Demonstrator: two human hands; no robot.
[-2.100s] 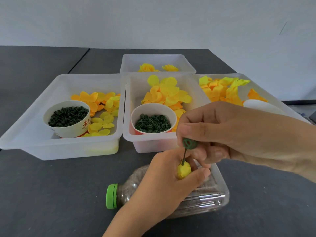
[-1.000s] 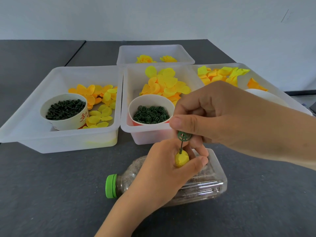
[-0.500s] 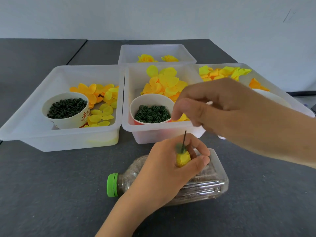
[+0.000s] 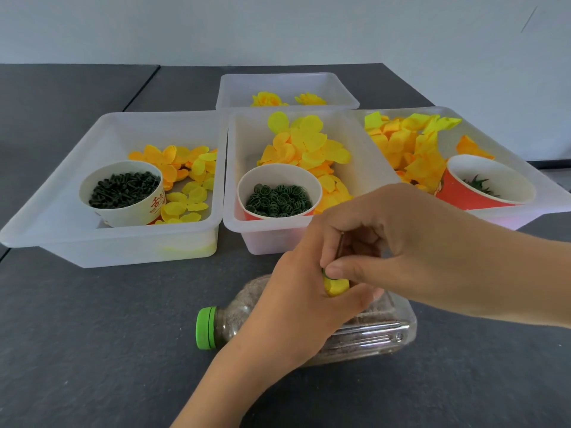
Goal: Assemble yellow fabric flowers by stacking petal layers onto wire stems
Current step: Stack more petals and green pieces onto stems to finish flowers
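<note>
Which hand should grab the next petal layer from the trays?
Right. The left hand grips the yellow bud with its wire stem, so it's occupied. The right hand only pinches at the stem and sits nearest the middle tray.

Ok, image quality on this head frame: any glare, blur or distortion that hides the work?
Head view: soft even light, faint shadows; highlights streak the bottle; wide-angle bends the tray rims; the right hand hides most of the wire stem; nothing notably blurred.

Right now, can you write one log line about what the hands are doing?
left hand: grips yellow bud | right hand: pinches wire stem above bud | bottle: lying under hands
</note>
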